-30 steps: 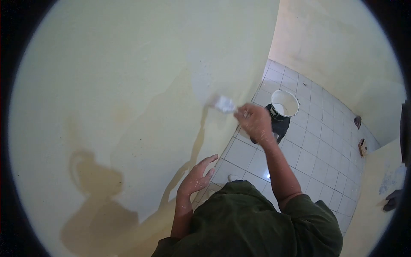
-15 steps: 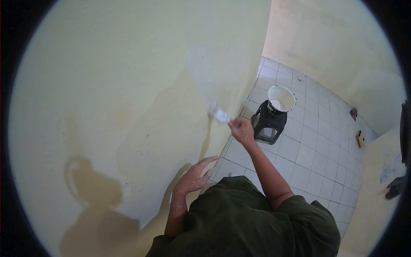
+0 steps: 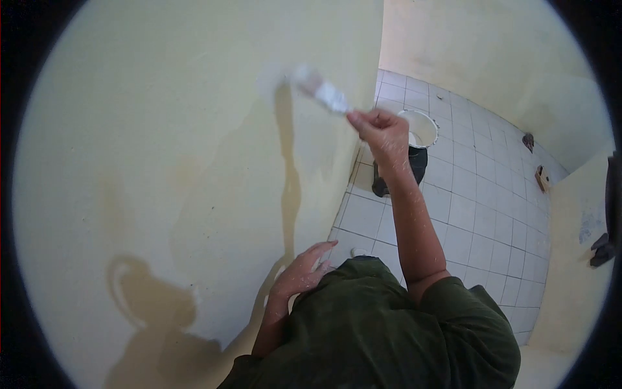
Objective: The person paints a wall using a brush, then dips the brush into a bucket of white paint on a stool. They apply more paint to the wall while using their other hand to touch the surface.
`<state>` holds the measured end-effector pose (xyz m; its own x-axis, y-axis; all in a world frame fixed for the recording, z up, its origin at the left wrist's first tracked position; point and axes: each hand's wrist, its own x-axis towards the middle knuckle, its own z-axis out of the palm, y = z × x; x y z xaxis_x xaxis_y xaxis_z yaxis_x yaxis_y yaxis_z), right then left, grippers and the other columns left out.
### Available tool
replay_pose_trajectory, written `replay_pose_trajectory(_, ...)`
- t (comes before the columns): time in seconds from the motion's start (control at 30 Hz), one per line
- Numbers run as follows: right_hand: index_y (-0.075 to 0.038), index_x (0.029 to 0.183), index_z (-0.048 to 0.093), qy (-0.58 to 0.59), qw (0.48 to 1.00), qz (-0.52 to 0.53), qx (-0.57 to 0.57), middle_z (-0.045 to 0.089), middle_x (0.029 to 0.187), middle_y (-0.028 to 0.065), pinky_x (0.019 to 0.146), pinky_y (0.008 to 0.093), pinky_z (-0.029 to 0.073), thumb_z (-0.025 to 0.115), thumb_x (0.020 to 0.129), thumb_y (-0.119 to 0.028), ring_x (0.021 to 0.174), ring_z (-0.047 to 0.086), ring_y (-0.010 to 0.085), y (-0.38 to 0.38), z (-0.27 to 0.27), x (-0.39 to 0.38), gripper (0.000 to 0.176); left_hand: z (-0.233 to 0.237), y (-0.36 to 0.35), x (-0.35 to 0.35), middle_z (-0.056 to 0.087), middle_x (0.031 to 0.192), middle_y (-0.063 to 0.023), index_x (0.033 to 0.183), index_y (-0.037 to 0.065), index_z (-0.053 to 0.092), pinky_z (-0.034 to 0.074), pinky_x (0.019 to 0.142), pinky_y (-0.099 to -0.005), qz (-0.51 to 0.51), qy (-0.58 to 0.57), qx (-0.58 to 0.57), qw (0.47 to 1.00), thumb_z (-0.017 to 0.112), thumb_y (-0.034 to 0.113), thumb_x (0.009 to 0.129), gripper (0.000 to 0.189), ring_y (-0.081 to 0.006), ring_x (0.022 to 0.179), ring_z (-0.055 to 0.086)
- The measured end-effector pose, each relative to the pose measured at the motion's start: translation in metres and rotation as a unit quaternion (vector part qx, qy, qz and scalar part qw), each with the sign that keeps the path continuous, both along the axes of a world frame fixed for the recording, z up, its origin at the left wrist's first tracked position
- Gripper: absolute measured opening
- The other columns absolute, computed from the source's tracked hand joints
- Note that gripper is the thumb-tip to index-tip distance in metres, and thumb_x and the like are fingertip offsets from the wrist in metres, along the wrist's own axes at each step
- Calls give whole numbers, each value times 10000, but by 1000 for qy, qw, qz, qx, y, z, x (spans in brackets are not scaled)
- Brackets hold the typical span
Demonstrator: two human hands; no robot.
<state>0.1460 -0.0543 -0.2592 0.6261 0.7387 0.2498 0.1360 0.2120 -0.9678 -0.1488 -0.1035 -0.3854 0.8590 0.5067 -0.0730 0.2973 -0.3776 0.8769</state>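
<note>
The left hand [image 3: 299,273] has its fingers loosely open and empty, beside the wall [image 3: 194,155]. Beyond it, the right hand's [image 3: 387,144] fingers grip the white-coated brush [image 3: 329,96], which points away from them to the left, its blurred tip at the wall, contact unclear. Past these fingers, a bucket [image 3: 424,129] stands on a black stool [image 3: 418,166].

"What do you hold?"
"A white-smeared brush [image 3: 332,97] near the wall [image 3: 162,129], in my right hand [image 3: 387,137]; my left hand [image 3: 301,272] is open."
"And the bucket [image 3: 435,133]?"
"On the black stool [image 3: 418,167]."
</note>
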Motion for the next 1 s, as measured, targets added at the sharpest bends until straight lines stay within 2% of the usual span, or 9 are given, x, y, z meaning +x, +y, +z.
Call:
replay_pose_trajectory(0.17, 7, 804, 764, -34, 999, 33, -14, 683, 680, 29, 552, 272, 429, 871, 840, -262, 625, 499, 45, 19, 5, -11, 292, 29, -1, 6, 493, 1524, -183, 1477, 66, 521, 390, 1178, -464, 77, 13, 156, 985, 562, 48, 945, 534, -389, 1413, 466)
replay_pose_trajectory(0.27, 0, 811, 766, -69, 996, 18, -59, 718, 700, 103, 579, 324, 479, 862, 816, -390, 611, 603, 133, 38, -109, -3, 402, 45, -2, 6, 473, 1544, -157, 1460, 71, 544, 360, 1206, -472, 98, 30, 283, 953, 574, 5, 896, 568, -375, 1460, 415)
replay_pose_trajectory(0.33, -49, 833, 787, -183, 956, -4, -229, 741, 751, 159, 649, 393, 545, 828, 771, -513, 697, 718, 285, 24, -189, 6, 471, 52, -1, 6, 462, 1555, -140, 1449, 81, 558, 354, 1209, -479, 96, 26, 347, 932, 581, -8, 872, 584, -355, 1486, 388)
replay_pose_trajectory(0.47, -144, 880, 816, -228, 853, 69, -464, 779, 925, 142, 866, 461, 581, 787, 790, -547, 951, 744, 360, -33, -281, -25, 414, 59, -9, 3, 484, 1528, -163, 1441, 75, 567, 373, 1181, -479, 104, -1, 355, 929, 562, -28, 864, 586, -360, 1480, 389)
replay_pose_trajectory(0.57, -133, 890, 812, -206, 877, -2, -433, 777, 930, 138, 854, 453, 581, 775, 781, -590, 933, 748, 351, -19, -252, -30, 471, 57, -17, -1, 472, 1541, -163, 1448, 66, 556, 359, 1198, -479, 102, 7, 329, 939, 573, -18, 864, 590, -363, 1487, 379)
replay_pose_trajectory(0.7, -104, 886, 787, -265, 922, -85, -269, 742, 816, 173, 748, 451, 578, 773, 734, -683, 821, 738, 359, 18, -96, -2, 599, 52, -29, 2, 441, 1575, -147, 1460, 75, 540, 318, 1235, -482, 89, 11, 276, 957, 590, -15, 859, 610, -353, 1513, 347)
replay_pose_trajectory(0.83, -12, 821, 725, -104, 994, -43, 2, 697, 672, 77, 603, 283, 489, 864, 835, -386, 630, 598, 92, 15, 30, 1, 399, 49, -35, 9, 434, 1586, -142, 1461, 75, 538, 304, 1247, -481, 79, 7, 245, 966, 591, -15, 860, 611, -355, 1517, 343)
replay_pose_trajectory(0.9, 15, 807, 706, -27, 995, 27, 90, 703, 682, 64, 590, 248, 467, 867, 854, -313, 641, 560, 42, 16, 48, -5, 367, 48, -37, 12, 441, 1580, -146, 1458, 70, 541, 310, 1245, -478, 84, 5, 237, 968, 593, -15, 861, 605, -360, 1513, 349)
replay_pose_trajectory(1.0, 43, 767, 686, -144, 989, -4, 11, 645, 630, 161, 575, 365, 482, 847, 823, -423, 602, 578, 137, 37, -15, -6, 496, 47, -38, 12, 448, 1566, -154, 1458, 62, 539, 324, 1233, -470, 86, 4, 230, 969, 597, -7, 865, 600, -362, 1500, 361)
